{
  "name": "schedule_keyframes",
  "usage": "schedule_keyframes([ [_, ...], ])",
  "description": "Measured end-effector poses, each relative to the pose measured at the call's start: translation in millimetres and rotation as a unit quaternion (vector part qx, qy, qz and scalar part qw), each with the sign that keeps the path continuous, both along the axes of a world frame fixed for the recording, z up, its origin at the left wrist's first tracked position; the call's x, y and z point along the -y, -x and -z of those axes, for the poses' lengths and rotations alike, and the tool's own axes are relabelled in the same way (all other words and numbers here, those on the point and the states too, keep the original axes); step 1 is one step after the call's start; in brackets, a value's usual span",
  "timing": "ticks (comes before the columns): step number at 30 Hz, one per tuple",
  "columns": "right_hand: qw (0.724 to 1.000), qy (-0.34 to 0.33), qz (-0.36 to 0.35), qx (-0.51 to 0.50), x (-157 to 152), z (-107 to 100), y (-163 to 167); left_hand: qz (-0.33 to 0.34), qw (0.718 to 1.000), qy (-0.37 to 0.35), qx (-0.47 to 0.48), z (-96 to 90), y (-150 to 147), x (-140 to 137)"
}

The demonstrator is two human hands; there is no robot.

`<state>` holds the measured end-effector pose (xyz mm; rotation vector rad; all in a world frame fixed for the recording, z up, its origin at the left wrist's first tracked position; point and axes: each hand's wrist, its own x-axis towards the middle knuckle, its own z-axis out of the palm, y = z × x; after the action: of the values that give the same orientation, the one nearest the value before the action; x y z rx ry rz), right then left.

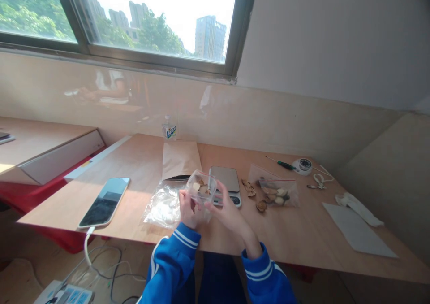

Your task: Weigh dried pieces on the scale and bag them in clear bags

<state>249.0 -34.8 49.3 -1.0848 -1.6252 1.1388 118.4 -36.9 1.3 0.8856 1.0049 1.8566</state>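
Note:
A clear plastic container (pixel 194 188) with brown and pale dried pieces (pixel 202 188) inside is held tilted above the front of the table. My left hand (pixel 188 209) is closed round its left and lower side. On the right side, my right hand (pixel 227 209) grips it loosely between thumb and fingers. Just behind the right hand lies a kitchen scale (pixel 225 178), partly covered by it. Crumpled clear plastic bags (pixel 163 205) lie left of the container. To the right are loose dried brown pieces (pixel 249 188) and a zip bag (pixel 289 192) of similar pieces.
A brown paper envelope (pixel 181 158) and a clear bottle (pixel 168 128) stand towards the wall. A phone (pixel 105 201) on a cable lies left. A screwdriver (pixel 285 165), a white round device (pixel 302 166), a grey sheet (pixel 358 230) and a white cloth (pixel 359 209) lie right.

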Motion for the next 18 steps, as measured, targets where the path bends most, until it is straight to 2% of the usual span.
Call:
schedule_keyframes([
  [2,0.998,-0.004,-0.001,-0.06,1,3,6,0.035,0.997,-0.048,-0.057,1.4,-3,3],
  [4,0.994,-0.009,0.044,-0.103,-3,1,8,0.078,0.981,-0.093,-0.149,2.8,-4,6],
  [6,0.989,-0.009,0.091,-0.121,-7,-5,5,0.067,0.966,-0.123,-0.219,4.6,-3,5],
  [7,0.987,-0.009,0.104,-0.121,-8,-8,1,0.029,0.962,-0.128,-0.24,5.3,-2,3],
  [10,0.984,-0.013,0.127,-0.127,-9,-13,-12,-0.158,0.953,-0.094,-0.24,5.7,3,-3],
  [11,0.981,-0.011,0.136,-0.136,-9,-13,-15,-0.189,0.953,-0.07,-0.227,5.1,4,-5],
  [12,0.978,-0.008,0.147,-0.149,-8,-12,-18,-0.19,0.957,-0.049,-0.213,4.3,5,-7],
  [13,0.973,-0.006,0.16,-0.165,-7,-10,-20,-0.162,0.966,-0.034,-0.201,3.5,5,-8],
  [16,0.957,0.011,0.196,-0.211,-7,-2,-20,-0.011,0.982,-0.026,-0.186,2.1,4,-9],
  [18,0.946,0.027,0.224,-0.232,-9,7,-18,0.042,0.983,-0.019,-0.178,2.0,3,-8],
])
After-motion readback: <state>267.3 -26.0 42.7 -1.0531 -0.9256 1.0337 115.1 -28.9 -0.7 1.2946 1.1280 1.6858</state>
